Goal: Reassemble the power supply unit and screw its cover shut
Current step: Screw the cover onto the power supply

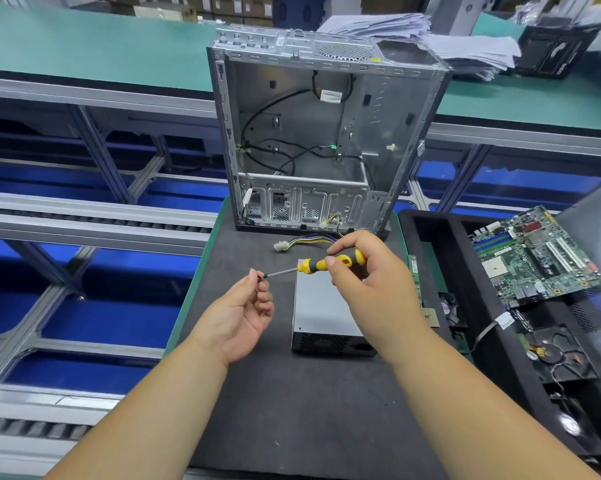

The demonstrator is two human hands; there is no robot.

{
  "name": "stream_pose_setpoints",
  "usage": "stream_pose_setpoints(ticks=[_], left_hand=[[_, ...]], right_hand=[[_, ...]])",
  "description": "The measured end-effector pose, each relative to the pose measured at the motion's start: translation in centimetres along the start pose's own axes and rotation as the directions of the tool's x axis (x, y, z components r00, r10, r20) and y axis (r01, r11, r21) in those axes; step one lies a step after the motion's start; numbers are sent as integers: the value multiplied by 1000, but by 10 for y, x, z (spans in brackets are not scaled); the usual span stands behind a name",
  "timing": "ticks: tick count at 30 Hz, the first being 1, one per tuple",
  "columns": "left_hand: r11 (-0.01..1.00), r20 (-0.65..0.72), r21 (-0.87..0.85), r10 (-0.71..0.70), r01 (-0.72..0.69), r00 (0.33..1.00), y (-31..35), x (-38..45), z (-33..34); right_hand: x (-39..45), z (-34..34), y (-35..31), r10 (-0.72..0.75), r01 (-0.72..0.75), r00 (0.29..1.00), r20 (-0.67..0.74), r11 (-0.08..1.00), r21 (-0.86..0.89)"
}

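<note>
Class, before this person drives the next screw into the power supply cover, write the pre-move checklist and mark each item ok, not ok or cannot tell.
1. Screwdriver gripped by right hand: ok.
2. Screw at the tip, pinched by left hand: ok.
3. Screw seated straight on the bit: cannot tell, too small.
4. Power supply unit lies flat on the black mat: ok.
5. Cover fully seated: cannot tell.
6. Power supply cables lie off the cover: ok.
</note>
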State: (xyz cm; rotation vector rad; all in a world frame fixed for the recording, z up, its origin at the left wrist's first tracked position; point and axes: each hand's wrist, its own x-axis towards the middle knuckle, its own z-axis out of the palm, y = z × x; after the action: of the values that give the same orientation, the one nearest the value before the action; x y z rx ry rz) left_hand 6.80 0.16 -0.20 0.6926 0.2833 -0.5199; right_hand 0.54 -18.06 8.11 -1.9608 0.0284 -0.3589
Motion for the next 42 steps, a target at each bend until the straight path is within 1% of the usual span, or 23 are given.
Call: stream_pose_setpoints(ticks=[16, 19, 22, 25, 27, 29, 33, 34, 35, 36, 38, 39, 40, 41, 42], left_hand=[[998, -7, 63, -15, 16, 1000, -10, -1, 5], [995, -14, 94, -28, 29, 1000, -12, -3, 7], [990, -39, 132, -35, 40, 999, -15, -4, 8], [977, -48, 212, -7, 17, 999, -18, -4, 8], [956, -28, 291, 43, -33, 999, -19, -5, 9], [914, 2, 393, 106, -98, 994, -20, -5, 10], [798, 88, 565, 193, -208, 977, -18, -6, 11], [758, 117, 608, 208, -236, 971, -17, -6, 9], [688, 146, 674, 232, -269, 962, -16, -6, 7], [580, 178, 756, 264, -304, 948, -15, -6, 3], [303, 275, 878, 315, -371, 908, -14, -5, -7], [170, 342, 898, 313, -406, 886, -14, -5, -12], [60, 407, 896, 288, -441, 867, -15, -4, -18], [-22, 461, 882, 248, -471, 852, -16, -4, -22], [-73, 501, 864, 209, -498, 840, -16, -3, -25]], right_hand=[[-12, -12, 5, -3, 3, 1000, -7, 1000, -6], [-15, -14, 5, -2, 2, 1000, 10, 1000, -2], [-18, -18, 3, -11, 13, 999, 49, 998, -58], [-18, -22, 3, 3, 4, 997, 79, 995, -95], [-17, -24, 4, 36, -31, 997, 67, 997, -77], [-15, -27, 5, 60, -58, 997, 41, 997, -52], [-12, -29, 3, 41, -37, 998, 37, 993, -117], [-11, -30, 2, 32, -26, 999, 40, 989, -143], [-9, -31, 1, 27, -19, 999, 44, 985, -172], [-7, -32, 0, 26, -15, 998, 50, 979, -203], [-4, -33, -2, 36, -9, 995, 94, 961, -277], [-2, -32, -3, 48, -4, 991, 128, 946, -324], [0, -31, -4, 57, 9, 985, 161, 924, -382], [1, -29, -4, 63, 27, 980, 188, 898, -440], [2, -27, -5, 66, 45, 976, 210, 874, -484]])
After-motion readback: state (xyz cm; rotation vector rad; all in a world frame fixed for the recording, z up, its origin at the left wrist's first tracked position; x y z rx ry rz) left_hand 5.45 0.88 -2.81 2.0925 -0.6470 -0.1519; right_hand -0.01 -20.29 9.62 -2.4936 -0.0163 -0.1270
